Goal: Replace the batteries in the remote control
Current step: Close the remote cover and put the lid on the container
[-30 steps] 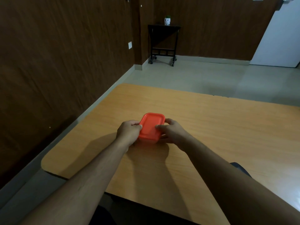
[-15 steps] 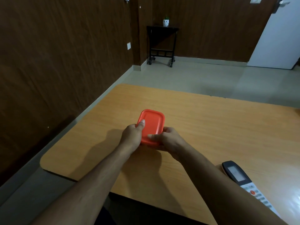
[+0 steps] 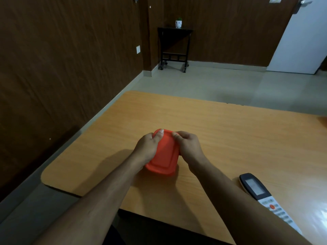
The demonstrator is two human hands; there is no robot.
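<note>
A small orange box with a lid [image 3: 164, 156] sits on the wooden table [image 3: 230, 138] in front of me. My left hand [image 3: 148, 149] grips its left side, thumb on the far corner of the lid. My right hand [image 3: 187, 145] grips its right side, fingers curled over the far edge. The lid's near end looks tilted up toward me. A white remote control [image 3: 261, 193] with a dark screen end and an orange button lies face up on the table to the right of my right forearm. No batteries are visible.
The table's left edge runs beside a dark wood-panelled wall. Beyond the table is tiled floor, a small black wheeled side table [image 3: 174, 48] with a little white pot, and a white door [image 3: 300, 38] at the far right.
The box has been drawn closer to me and its lid now tilts. Both hands have shifted their grip toward its far end. The view has dropped, showing more of the remote.
</note>
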